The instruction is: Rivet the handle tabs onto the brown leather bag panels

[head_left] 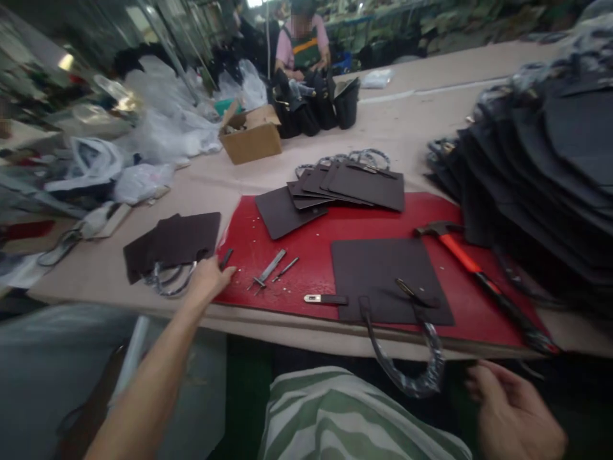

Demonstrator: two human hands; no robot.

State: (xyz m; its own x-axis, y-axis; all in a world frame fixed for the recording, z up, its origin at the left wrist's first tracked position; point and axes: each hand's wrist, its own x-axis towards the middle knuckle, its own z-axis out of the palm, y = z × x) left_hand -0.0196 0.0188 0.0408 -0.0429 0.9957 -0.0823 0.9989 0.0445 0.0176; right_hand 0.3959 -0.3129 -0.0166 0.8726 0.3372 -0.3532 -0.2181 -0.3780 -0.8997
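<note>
My left hand (211, 279) reaches to the right side of two overlapping dark panels (184, 237) with a plastic-wrapped handle (167, 287). Its thumb is spread from the fingers, and a short dark strap (227, 258) lies just beyond. My right hand (520, 412) is off the table's front edge at lower right, fingers curled together; anything between them is too small to tell. A single dark panel (383, 275) lies on the red mat (292, 306), its wrapped handle (407, 380) hanging over the edge. A strap with a metal end (325, 299) rests at its left.
A hammer (472, 265) and thin metal tools (271, 268) lie on the mat. Behind are fanned panels (368, 185), a cardboard box (251, 137) and black bags (316, 105). Large dark pieces (541, 153) are piled at right. A person (304, 45) works across the table.
</note>
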